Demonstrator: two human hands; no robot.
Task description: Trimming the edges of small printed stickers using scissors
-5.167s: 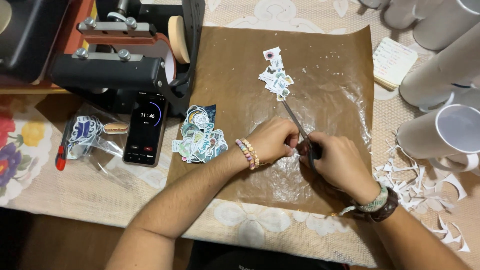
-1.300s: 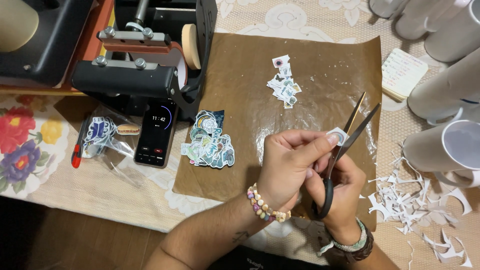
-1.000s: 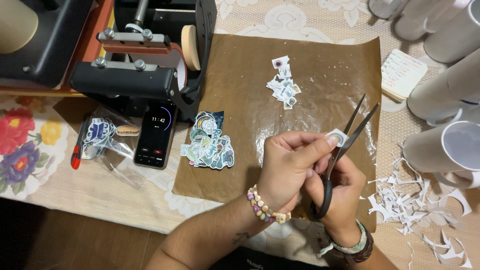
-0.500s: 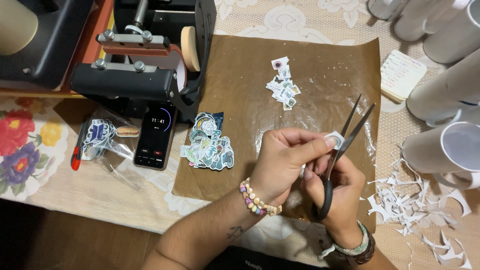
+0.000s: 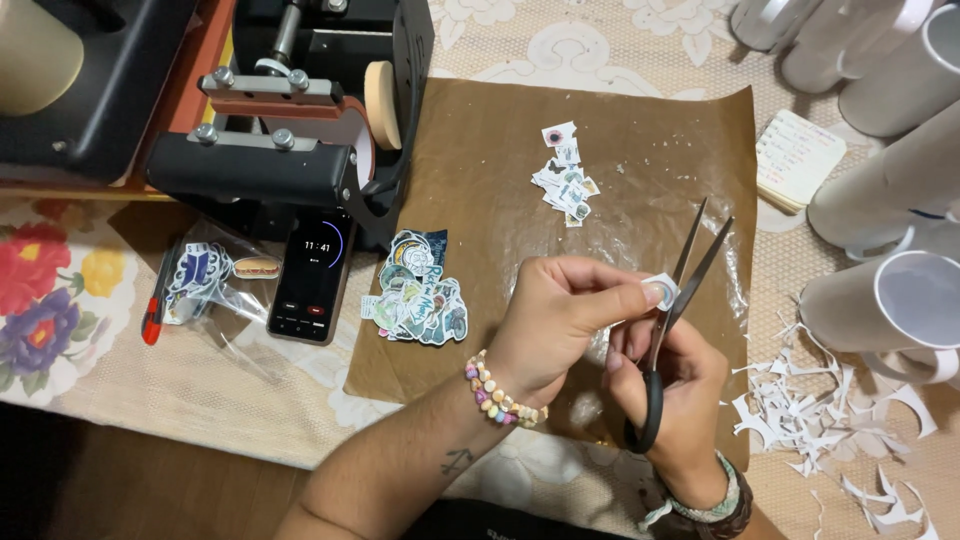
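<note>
— Since five seconds back we've lifted both hands off the brown paper sheet (image 5: pixel 640 150); before, they were pressed down on it with the scissors flat, and now they hover above its near half.

— And what are we holding?

— Our left hand (image 5: pixel 555 325) pinches a small white cut-out (image 5: pixel 660 290) between thumb and forefinger, fingers closed on it. Our right hand (image 5: pixel 675 390) is clamped through the black handles of the scissors (image 5: pixel 680 300), whose blades stand open in a narrow V, pointing away from us. The cut-out sits right at the blades — whether it touches them we cannot tell.

— What lies around us on the desk?

— Left of our left hand, a heap of larger coloured stickers (image 5: pixel 420 295) rests at the sheet's edge. Beyond our hands, a smaller heap of trimmed pieces (image 5: pixel 565 180). Right of our right hand, white paper scraps (image 5: pixel 820 410) are scattered over the lace cloth, near the white mugs (image 5: pixel 890 300). Further left, a phone (image 5: pixel 312 280) with a lit screen lies below the black press machine (image 5: pixel 270 150), and a clear bag (image 5: pixel 205 285) with more stickers lies just beside it.
</note>
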